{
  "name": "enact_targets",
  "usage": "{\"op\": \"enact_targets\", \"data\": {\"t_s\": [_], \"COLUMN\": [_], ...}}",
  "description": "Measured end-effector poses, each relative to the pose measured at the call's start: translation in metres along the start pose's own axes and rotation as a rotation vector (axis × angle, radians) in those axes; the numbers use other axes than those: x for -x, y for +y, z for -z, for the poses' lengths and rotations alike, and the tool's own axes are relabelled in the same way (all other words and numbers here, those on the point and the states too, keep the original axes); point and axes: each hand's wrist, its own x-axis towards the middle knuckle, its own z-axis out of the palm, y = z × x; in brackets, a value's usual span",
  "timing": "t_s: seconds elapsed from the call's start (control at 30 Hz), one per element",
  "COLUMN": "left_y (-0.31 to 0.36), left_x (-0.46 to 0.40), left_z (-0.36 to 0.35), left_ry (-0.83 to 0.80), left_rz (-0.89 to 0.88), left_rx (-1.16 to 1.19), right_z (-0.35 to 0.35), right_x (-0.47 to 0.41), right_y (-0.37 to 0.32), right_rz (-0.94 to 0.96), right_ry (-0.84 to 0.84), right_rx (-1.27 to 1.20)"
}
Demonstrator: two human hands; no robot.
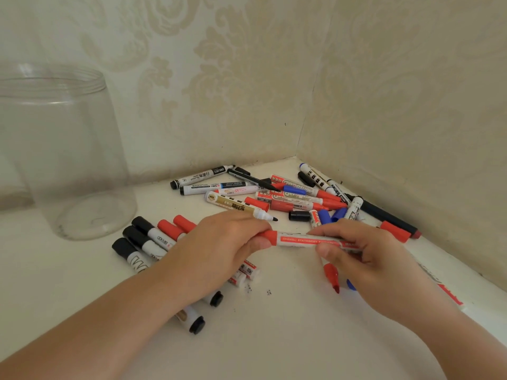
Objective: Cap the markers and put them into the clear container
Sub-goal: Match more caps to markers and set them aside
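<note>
Red marker (pixel 310 239) is pinched in my right hand (pixel 365 250) while my left hand (pixel 219 242) squeezes its cap end on, level so it seats straight. Clear container (pixel 63 160) stands upright at the left, well apart. 5 capped ones wait under my left arm, roughly 20 loose behind.

Probably a home: floral wallpaper (pixel 247 78) behind a white tabletop (pixel 274 338).
</note>
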Motion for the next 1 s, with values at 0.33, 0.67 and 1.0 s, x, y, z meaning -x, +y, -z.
{"op": "enact_targets", "data": {"t_s": [0.33,0.67,1.0], "left_y": [-0.009,-0.013,-0.024], "left_x": [-0.005,0.003,0.003], "left_z": [0.010,0.005,0.007], "left_ry": [0.086,0.033,0.034], "left_rz": [0.122,0.178,0.372], "left_rx": [-0.073,-0.030,-0.191], "right_z": [-0.027,-0.054,0.029], "right_x": [0.000,-0.009,-0.043], "right_y": [-0.005,-0.012,0.015], "right_rz": [0.095,0.286,-0.284], "right_ry": [0.074,-0.056,-0.028], "right_rx": [0.129,0.549,0.345]}}
